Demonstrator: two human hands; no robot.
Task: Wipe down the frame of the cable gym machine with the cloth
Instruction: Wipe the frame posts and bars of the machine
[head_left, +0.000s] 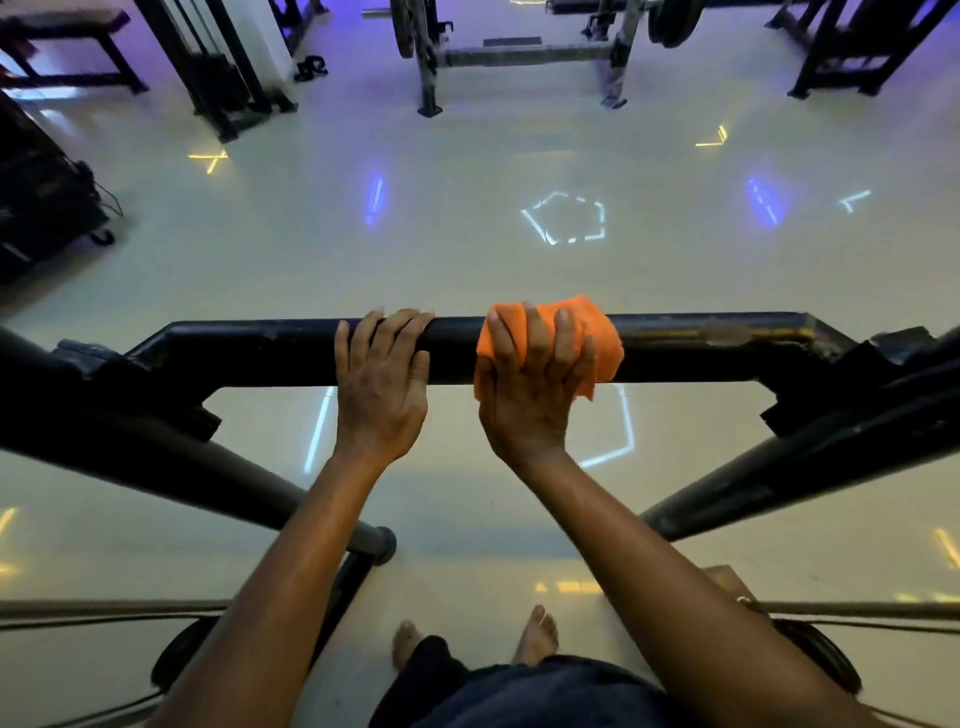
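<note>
A dark horizontal crossbar (260, 348) of the cable machine frame runs across the middle of the head view, with worn paint near its right end. An orange cloth (597, 332) is draped over the bar just right of centre. My right hand (535, 384) holds the cloth against the bar, its fingers curled over the top. My left hand (382, 379) grips the bare bar right beside it, fingers wrapped over the far side.
Two slanted frame tubes (156, 457) (779, 467) run from the bar's ends toward me. Thin cables (104, 618) cross low on both sides. My bare feet (537, 634) stand on the pale glossy floor. Other racks and benches (519, 52) stand at the far side.
</note>
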